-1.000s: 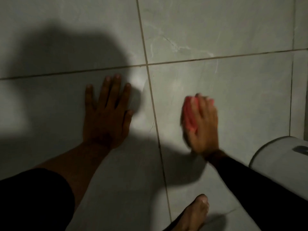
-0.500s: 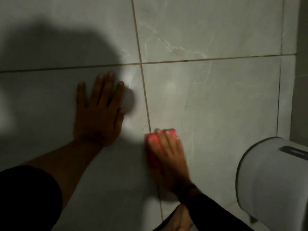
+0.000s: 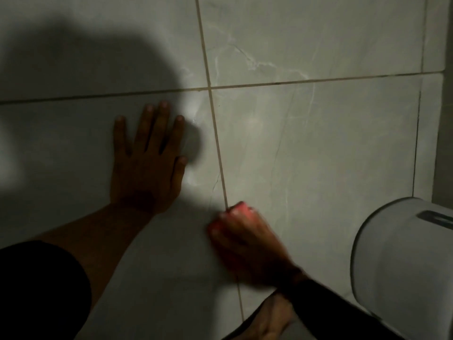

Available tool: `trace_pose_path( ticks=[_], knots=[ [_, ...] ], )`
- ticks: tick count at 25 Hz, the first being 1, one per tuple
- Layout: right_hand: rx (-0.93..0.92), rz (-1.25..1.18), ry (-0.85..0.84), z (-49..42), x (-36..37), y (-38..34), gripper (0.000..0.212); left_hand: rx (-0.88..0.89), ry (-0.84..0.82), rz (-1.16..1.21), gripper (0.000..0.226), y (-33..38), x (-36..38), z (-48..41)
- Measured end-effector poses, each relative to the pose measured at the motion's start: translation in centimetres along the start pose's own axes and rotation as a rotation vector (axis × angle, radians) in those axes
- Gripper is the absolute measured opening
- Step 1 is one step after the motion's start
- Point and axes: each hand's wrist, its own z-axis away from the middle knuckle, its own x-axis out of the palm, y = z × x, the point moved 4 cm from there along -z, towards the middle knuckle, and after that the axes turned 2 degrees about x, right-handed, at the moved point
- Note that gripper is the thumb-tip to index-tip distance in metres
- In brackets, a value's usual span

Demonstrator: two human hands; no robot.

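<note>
Far left, my left hand (image 3: 147,165) lies flat on the grey tiled floor (image 3: 331,143), fingers straight and spread, gripping nothing. I judge it is propping me up, with my bare forearm running back to a dark sleeve (image 3: 41,290) at the bottom corner. A big shadow covers the tiles around and above it.

Just right of that hand a long grout line (image 3: 218,148) runs up the floor and crosses another joint higher up. At its lower stretch my right hand (image 3: 247,244) is curled over a pink sponge (image 3: 246,209) and presses it onto the floor right at the joint. Only slivers of pink show between the fingers. The hand is blurred, which I read as mid-stroke.

Below it a bare foot (image 3: 274,317) peeks in at the bottom edge. Far right stands a white rounded fixture (image 3: 392,253) with a dark slot on top. I cannot tell whether it is a cistern or a bin.

As for progress, I see no suds, streaks or dirt that would mark off scrubbed tile from unscrubbed. There is only a bright sheen beside my left fingertips. My guess is that the work is partway through, with the joint under the sponge being scrubbed. The tile toward the fixture and the narrow strips along the right edge look like what is left.
</note>
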Motion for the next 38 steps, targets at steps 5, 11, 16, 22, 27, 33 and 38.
trace_pose_path(
  ticks=[5,11,16,22,27,33,38],
  knots=[
    [0.876,-0.063,0.354,2.0,-3.7,13.1,0.081,0.0,-0.025,0.0,0.076,0.0,0.2,0.0],
    [0.501,-0.094,0.158,2.0,4.3,-8.2,0.068,0.016,-0.024,0.0,0.075,0.0,0.2,0.1],
    [0.595,-0.038,0.232,3.4,0.4,6.8,0.053,0.024,-0.017,-0.013,0.073,-0.4,0.5,0.2],
    [1.419,-1.298,0.981,2.0,-6.0,12.8,0.059,-0.044,-0.222,0.006,0.072,2.0,-3.2,0.1],
    [1.272,-2.387,1.052,7.9,-14.3,5.6,0.049,0.019,-0.676,0.332,0.078,11.5,-11.2,-0.3],
    [1.251,-2.561,1.143,22.5,-25.8,1.1,0.055,-0.429,-1.05,1.183,0.02,30.6,-24.7,-0.4],
    [1.399,-2.432,1.374,36.1,-29.5,3.0,0.054,-0.039,-1.077,0.953,0.033,45.1,-31.4,2.2]
  ],
)
